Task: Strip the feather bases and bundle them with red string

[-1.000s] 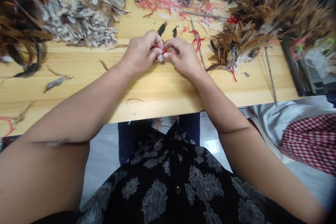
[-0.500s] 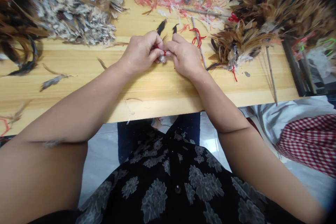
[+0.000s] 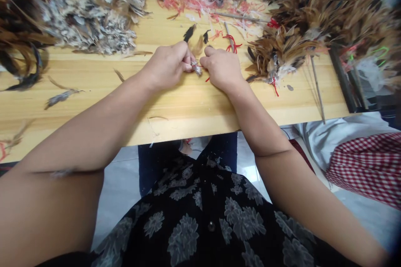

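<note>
Small feather tuft (image 3: 197, 69): in the gap between your hands, above the near half of the table (image 3: 188, 106), its pale grey end pointing toward you. Red string (image 3: 202, 66) at the tuft, running across the gap to your right side. Your left hand (image 3: 172, 66) pinches the tuft between thumb and fingers. Your right hand (image 3: 223, 66), knuckles up, has its fingers curled in on the red string; a loose red end pokes out below it. The back of that hand hides most of the grip.

A tan feather (image 3: 198, 46) shows just beyond the gap; cannot tell whether it belongs to the tuft. Two black feathers (image 3: 189, 33) lie near it, past your fingers. Right of these, a curl of red cord (image 3: 232, 43) lies across a thin stick.

Farther right, a brown feather bundle (image 3: 278, 52), red tie hanging at its pale base. Behind it, a large pile of brown feathers (image 3: 335, 14). Far side of the table, middle: a tangle of pink and white strings (image 3: 203, 2). Left: a broad heap of grey-white feathers (image 3: 90, 21). Nearer you on that side, a single grey feather (image 3: 61, 98).
</note>
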Action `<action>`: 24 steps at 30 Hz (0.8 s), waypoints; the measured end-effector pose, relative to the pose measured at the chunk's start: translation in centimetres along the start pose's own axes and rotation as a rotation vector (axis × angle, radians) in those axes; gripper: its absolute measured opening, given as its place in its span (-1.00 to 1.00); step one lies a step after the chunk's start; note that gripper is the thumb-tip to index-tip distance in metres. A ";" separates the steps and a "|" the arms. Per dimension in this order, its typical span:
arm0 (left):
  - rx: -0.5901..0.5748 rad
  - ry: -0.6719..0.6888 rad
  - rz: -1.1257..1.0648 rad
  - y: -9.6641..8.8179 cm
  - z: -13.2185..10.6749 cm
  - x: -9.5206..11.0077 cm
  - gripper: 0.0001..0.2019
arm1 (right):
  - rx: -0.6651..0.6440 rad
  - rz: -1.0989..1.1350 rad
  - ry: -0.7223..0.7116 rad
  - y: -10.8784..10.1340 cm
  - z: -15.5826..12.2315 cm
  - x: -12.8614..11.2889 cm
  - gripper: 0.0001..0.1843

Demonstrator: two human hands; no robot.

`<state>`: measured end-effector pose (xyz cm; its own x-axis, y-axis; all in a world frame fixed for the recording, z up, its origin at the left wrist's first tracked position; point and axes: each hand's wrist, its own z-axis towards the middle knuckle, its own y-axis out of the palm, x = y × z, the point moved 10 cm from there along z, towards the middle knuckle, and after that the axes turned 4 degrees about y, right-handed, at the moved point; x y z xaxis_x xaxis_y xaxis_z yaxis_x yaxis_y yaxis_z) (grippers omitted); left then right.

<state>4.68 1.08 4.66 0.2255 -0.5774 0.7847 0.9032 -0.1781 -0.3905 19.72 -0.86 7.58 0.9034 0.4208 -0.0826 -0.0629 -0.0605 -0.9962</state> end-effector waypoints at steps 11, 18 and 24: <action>0.056 -0.049 -0.080 -0.3 0.2 -0.8 -0.56 | 0.080 0.115 -0.074 1.1 0.0 0.2 -0.56; 0.021 -0.015 -0.023 -0.9 -0.2 -1.6 -0.59 | 0.037 0.096 -0.034 0.9 -0.1 -0.4 -0.58; 0.052 0.102 0.175 -1.3 0.0 -0.5 -0.42 | 0.014 0.067 0.043 1.2 -0.6 0.2 -0.53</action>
<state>3.45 1.58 4.81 0.3447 -0.6742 0.6531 0.8718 -0.0280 -0.4891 20.07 -1.39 6.37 0.9141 0.3773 -0.1485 -0.1300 -0.0743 -0.9887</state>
